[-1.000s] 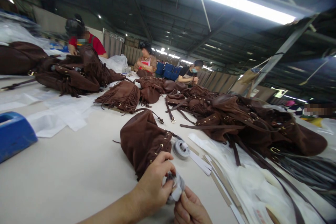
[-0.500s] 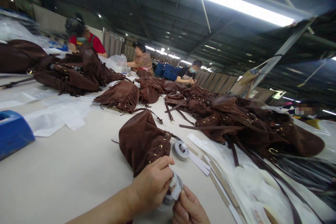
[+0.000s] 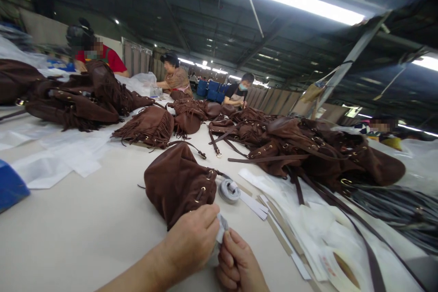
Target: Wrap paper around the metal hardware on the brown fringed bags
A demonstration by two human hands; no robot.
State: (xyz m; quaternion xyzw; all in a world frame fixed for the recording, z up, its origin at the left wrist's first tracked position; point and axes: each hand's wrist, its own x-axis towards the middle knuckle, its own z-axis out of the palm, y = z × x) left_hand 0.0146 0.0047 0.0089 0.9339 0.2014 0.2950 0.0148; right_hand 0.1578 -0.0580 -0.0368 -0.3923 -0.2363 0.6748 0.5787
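Between my two hands is a small grey coiled strap with a whitish wrapping (image 3: 222,229), mostly covered by my fingers. My left hand (image 3: 195,236) closes on its left side, just in front of a brown drawstring bag (image 3: 176,178) that lies on the table. From the lower right, my right hand (image 3: 239,258) pinches the wrapping between thumb and forefinger. A second grey coil (image 3: 229,191), banded in white, rests beside the bag. White strips (image 3: 253,206) lie next to that coil.
Brown fringed bags (image 3: 147,127) and a large heap of brown bags (image 3: 290,143) cover the far side of the table. A tape roll (image 3: 338,269) and white sheets (image 3: 318,223) are at right. A blue object (image 3: 12,187) stands at left. Several people work beyond.
The view has shifted slightly, so the table things sit further left. My hands still hold the wrapped coil, which is now more hidden by my fingers.
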